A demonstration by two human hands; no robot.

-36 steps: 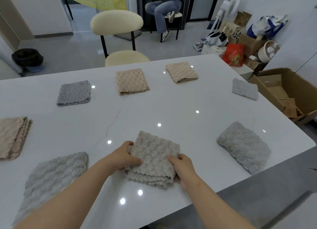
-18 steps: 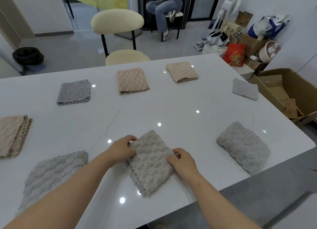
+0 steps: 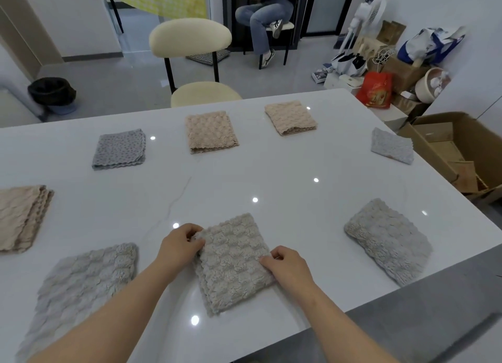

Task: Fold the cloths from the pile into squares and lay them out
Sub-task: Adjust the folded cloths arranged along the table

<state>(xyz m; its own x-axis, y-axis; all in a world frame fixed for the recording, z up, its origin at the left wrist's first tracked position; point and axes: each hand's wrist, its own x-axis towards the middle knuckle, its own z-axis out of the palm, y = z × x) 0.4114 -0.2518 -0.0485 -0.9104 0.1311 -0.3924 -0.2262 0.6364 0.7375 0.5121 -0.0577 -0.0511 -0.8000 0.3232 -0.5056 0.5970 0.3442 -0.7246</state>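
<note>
Cloth folding fills the head view: a folded cloth (image 3: pixel 233 262) lies flat on the white desk (image 3: pixel 271 167), turned cornerwise. The left hand (image 3: pixel 178 250) pinches its left corner with curled fingers (image 3: pixel 194 243), and the right hand (image 3: pixel 288 266) grips its right corner likewise, probably to square the layers and line it up. Spaced well apart around the folded cloth lie a grey cloth (image 3: pixel 81 286) to its left, a fluffy grey cloth (image 3: pixel 388 237) to its right, a layered beige cloth (image 3: pixel 21 216) farther left, and beyond it a dotted grey cloth (image 3: pixel 119 149), a beige cloth (image 3: pixel 210 132), a second beige cloth (image 3: pixel 290 118) and a pale grey cloth (image 3: pixel 391 145). The desk is glossy, mirroring ceiling lights. Beyond the folded cloth, off the desk, stand a cream chair (image 3: pixel 190 39), a seated person (image 3: pixel 266 15) and, rightward, a cardboard box (image 3: pixel 461 145).
</note>
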